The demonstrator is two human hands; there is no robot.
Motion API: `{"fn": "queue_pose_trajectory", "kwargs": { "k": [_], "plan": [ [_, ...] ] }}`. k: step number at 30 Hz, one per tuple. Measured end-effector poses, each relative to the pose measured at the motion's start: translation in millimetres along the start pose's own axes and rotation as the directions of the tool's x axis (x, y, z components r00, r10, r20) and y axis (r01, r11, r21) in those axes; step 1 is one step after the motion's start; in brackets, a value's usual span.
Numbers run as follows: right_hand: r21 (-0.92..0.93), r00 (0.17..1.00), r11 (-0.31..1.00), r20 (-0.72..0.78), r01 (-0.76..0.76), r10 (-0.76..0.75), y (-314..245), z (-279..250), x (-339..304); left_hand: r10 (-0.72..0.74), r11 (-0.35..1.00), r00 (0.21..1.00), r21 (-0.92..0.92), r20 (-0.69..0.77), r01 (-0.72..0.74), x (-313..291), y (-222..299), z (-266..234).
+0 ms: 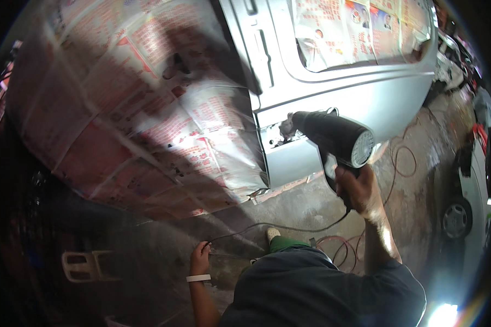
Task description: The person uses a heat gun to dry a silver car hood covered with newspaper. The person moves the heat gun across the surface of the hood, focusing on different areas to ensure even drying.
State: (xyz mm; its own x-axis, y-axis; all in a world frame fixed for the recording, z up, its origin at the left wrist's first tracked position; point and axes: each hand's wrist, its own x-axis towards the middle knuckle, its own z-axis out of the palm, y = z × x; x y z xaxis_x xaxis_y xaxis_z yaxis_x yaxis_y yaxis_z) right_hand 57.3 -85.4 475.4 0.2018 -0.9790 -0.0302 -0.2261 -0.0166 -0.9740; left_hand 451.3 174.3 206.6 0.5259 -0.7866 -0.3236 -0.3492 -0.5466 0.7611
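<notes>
My right hand (361, 191) is wrapped around the handle of a black hair dryer (330, 133) with a round grille at its back. Its nozzle points left at a rough, dark-edged patch (282, 134) low on a silver vehicle body panel (292, 166). From the handle a black cord (278, 224) droops left across to my left hand (200, 257), whose fingers are closed on it. A white band (198, 278) circles my left wrist. Whether the nozzle touches the patch I cannot tell.
Printed masking sheets (163, 131) cover the vehicle at left and its window. A reddish hose (402, 163) coils on the concrete floor (305, 210). A pale plastic chair (79, 266) is at left. Another car (466, 212) stands at right, near a bright lamp (443, 316).
</notes>
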Motion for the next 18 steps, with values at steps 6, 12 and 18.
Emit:
{"fn": "queue_pose_trajectory", "kwargs": {
  "k": [6,12,18],
  "plan": [
    [0.112,0.866,0.985,-0.496,0.128,-0.056,16.3,9.1,15.5,0.036,0.998,0.988,-0.056,0.15,-0.028,56.2,-41.3,1.6],
    [0.128,0.855,0.991,-0.517,0.037,0.035,27.5,77.3,-17.0,0.019,0.999,0.934,0.025,0.358,-0.029,109.5,-85.0,-3.8],
    [-0.164,0.911,0.986,-0.403,0.024,-0.09,52.9,193.4,-48.0,0.063,0.998,0.799,-0.017,0.597,-0.067,166.2,-164.6,-14.5]
  ]
}}
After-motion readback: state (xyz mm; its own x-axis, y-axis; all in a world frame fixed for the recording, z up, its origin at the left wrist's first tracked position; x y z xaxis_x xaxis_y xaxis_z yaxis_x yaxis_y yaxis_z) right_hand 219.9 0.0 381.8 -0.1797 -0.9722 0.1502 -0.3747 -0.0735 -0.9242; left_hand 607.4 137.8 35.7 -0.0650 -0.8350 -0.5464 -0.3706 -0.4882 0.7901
